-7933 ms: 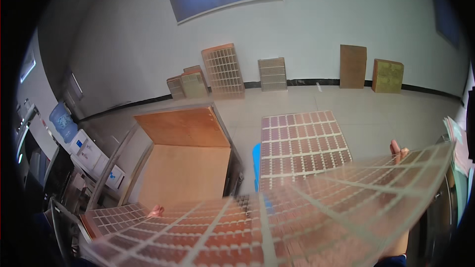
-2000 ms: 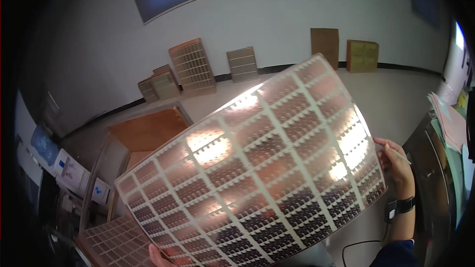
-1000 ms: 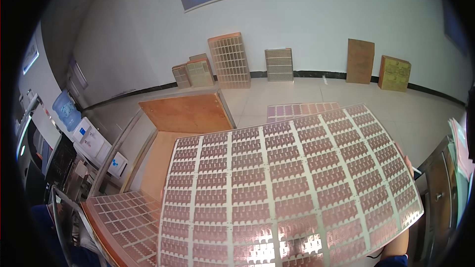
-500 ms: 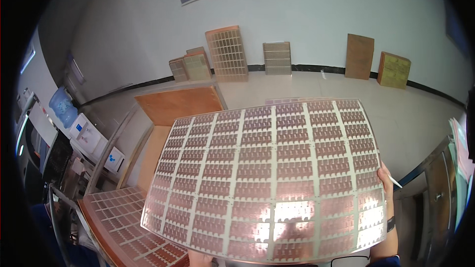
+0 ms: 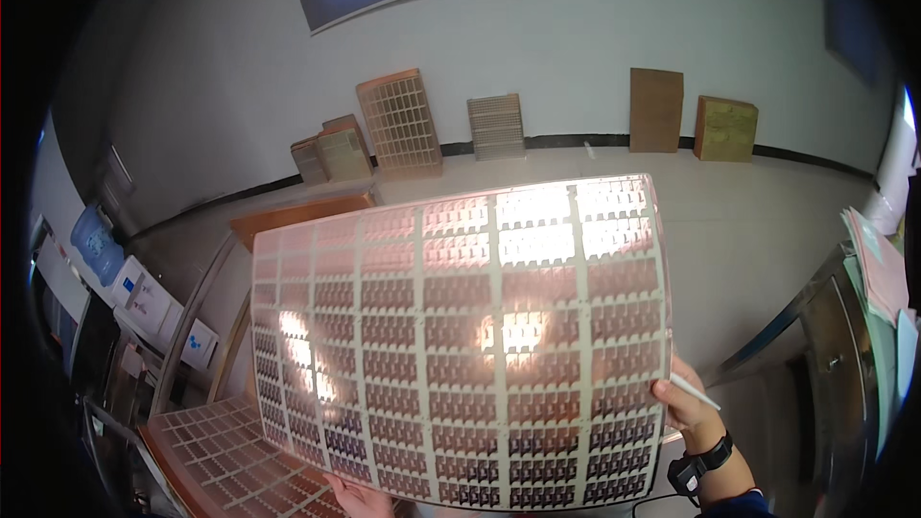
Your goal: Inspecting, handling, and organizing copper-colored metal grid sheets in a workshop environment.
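Observation:
A large circuit board panel (image 5: 460, 326) with copper-pink patterned blocks in a pale grid fills the middle, tilted and shining with glare. At its right edge my right hand (image 5: 686, 398) is closed, thumb on the face, fingers partly hidden behind. A slim white pen (image 5: 696, 391) sticks out from that same hand. Beneath the panel's lower left edge, my left hand (image 5: 360, 497) supports it, with most of its fingers out of sight. Below and left of the held panel lies a stack of similar panels (image 5: 216, 432), partly covered by it.
A metal-framed cart (image 5: 197, 307) holds the stack, with an orange-brown board (image 5: 307, 216) standing at its far side. Several panel stacks (image 5: 398, 120) lean on the far wall. A water dispenser (image 5: 158, 302) stands left; a metal cabinet (image 5: 830, 364) with papers (image 5: 878, 259) stands right.
The panel has tilted, so its glare now shows at the top and middle. It has shifted left in view with my right hand, and more of my left hand shows.

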A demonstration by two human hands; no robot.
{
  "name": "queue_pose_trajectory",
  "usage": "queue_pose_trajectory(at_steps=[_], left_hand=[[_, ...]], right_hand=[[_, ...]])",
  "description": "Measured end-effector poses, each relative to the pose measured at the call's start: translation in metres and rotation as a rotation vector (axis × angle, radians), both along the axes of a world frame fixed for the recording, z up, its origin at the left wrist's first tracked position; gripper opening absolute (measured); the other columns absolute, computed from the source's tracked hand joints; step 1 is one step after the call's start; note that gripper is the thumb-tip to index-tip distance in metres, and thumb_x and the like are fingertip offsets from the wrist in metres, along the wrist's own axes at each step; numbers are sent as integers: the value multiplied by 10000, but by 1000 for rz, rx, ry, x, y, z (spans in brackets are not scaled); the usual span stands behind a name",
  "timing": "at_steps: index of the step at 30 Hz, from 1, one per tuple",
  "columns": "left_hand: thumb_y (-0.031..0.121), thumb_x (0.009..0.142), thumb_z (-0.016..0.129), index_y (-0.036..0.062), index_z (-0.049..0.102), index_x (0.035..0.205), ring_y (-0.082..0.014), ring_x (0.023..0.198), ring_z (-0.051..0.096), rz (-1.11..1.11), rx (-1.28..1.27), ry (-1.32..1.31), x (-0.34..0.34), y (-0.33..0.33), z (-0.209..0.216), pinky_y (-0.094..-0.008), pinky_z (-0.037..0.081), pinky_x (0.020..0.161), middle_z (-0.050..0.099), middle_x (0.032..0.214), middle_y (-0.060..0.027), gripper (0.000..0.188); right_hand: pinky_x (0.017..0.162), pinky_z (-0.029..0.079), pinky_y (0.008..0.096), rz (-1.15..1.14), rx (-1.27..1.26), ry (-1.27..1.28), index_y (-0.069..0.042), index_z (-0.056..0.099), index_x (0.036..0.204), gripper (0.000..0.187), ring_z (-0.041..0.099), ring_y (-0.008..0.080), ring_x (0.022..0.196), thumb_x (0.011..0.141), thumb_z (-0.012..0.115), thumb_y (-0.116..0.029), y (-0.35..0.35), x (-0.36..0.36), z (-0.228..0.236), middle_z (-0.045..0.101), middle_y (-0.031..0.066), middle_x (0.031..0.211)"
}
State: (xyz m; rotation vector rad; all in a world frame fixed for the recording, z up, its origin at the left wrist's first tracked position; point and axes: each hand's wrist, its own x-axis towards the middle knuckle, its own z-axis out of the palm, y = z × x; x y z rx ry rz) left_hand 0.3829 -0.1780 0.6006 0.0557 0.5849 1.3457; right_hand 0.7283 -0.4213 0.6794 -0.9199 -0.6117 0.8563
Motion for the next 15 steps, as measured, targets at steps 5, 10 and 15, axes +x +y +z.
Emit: queue_pose_trajectory(at_steps=[5,10,15], left_hand=[[230,948,420,-12,445,1234,-309,1153,470,-371,327,-218,-15,8,-11,-408,372,980,520,1207,-178,376],[287,949,390,14,430,1254,-299,1157,464,-441,339,-236,7,40,-33,-425,370,980,499,1239,-151,411],[344,949,360,40,416,1273,-289,1161,458,-475,344,-240,3,72,-55,-443,368,980,477,1270,-125,447]], right_hand=[[572,360,185,68,-224,-105,-1,459,1227,448,421,37,642,850,598,-199,-18,-5,-5,490,-45,753],[595,371,184,121,-180,-211,3,512,1149,336,434,35,685,860,583,-155,-18,-1,-10,515,-38,791],[610,395,190,147,-170,-296,10,535,1087,263,458,44,692,862,572,-121,-15,-6,-4,546,-27,811]])
